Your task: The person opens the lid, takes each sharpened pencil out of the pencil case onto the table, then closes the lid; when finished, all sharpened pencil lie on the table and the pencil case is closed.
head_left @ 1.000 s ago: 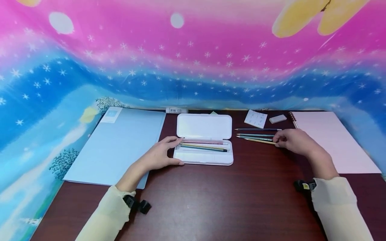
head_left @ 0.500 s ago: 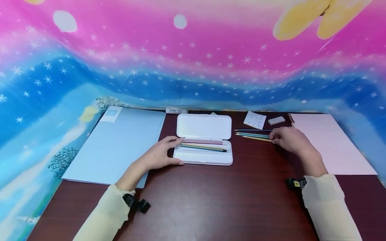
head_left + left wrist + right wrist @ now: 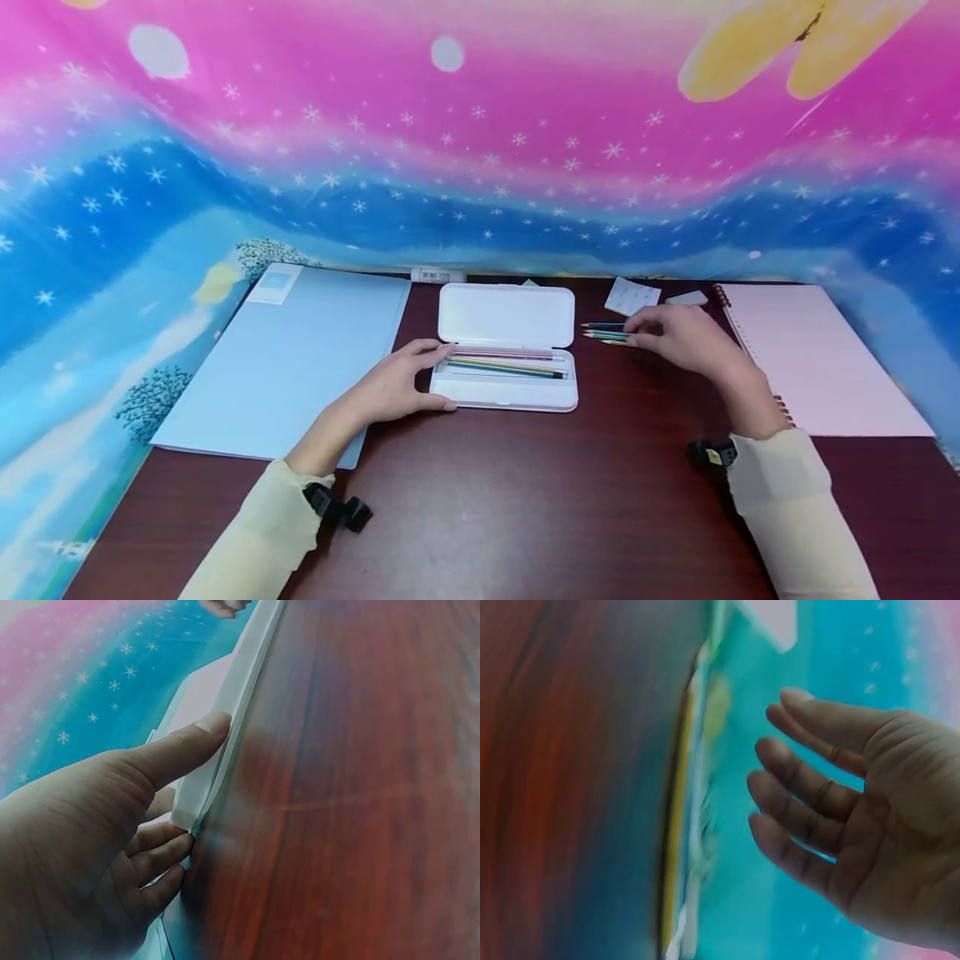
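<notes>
The bench (image 3: pixel 525 500) has a folder (image 3: pixel 292 367) toward its back-left corner and a drawing pad (image 3: pixel 825 358) toward its back-right corner. Between them, near the middle of the back edge, a pencil case (image 3: pixel 506 395) lies with its lid raised. The left hand (image 3: pixel 393 382) holds the case's left end, thumb at the front wall. The right hand (image 3: pixel 686 337) is over the loose pencils (image 3: pixel 606 334), its fingers loosely bent with nothing visible between them; whether they touch a pencil I cannot tell.

The work looks partway: some pencils (image 3: pixel 517 367) are inside the case, while the loose ones remain outside, just beyond its right edge. The widest room is toward the front; behind the loose pencils, a paper (image 3: pixel 630 294) and an eraser (image 3: pixel 687 297) crowd the back edge.
</notes>
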Tool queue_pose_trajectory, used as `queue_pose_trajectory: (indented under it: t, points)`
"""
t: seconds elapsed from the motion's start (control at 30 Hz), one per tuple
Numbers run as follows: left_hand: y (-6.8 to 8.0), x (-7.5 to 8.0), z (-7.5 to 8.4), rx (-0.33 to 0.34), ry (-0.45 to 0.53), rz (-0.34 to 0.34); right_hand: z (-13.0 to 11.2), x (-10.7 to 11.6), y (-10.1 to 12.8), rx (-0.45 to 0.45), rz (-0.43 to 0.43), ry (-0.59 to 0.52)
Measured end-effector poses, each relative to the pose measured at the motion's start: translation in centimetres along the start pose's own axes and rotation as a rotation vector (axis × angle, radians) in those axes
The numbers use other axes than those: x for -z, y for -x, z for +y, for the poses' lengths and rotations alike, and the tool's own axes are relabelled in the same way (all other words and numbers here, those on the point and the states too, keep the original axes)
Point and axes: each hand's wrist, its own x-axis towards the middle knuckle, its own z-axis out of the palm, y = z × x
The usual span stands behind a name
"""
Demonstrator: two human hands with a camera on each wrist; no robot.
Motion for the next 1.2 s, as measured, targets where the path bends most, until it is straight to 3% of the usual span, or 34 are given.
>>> queue_pose_trajectory:
  t: [0.13, 0.37, 0.77, 1.2]
  points:
    - [-0.1, -0.1, 0.0, 0.003, -0.002, 0.000, -2.7, -0.5, -0.8, 0.058, -0.022, -0.108]
    - [-0.2, -0.1, 0.1, 0.003, 0.001, -0.005, -6.4, -2.0, -2.2, 0.054, -0.117, -0.249]
    - [-0.3, -0.2, 0.0, 0.012, -0.011, -0.001, -9.4, -4.4, -2.4, 0.118, -0.249, -0.120]
    - [-0.2, -0.2, 0.0, 0.003, -0.008, 0.004, -9.5, -5.6, -2.7, 0.145, -0.272, -0.080]
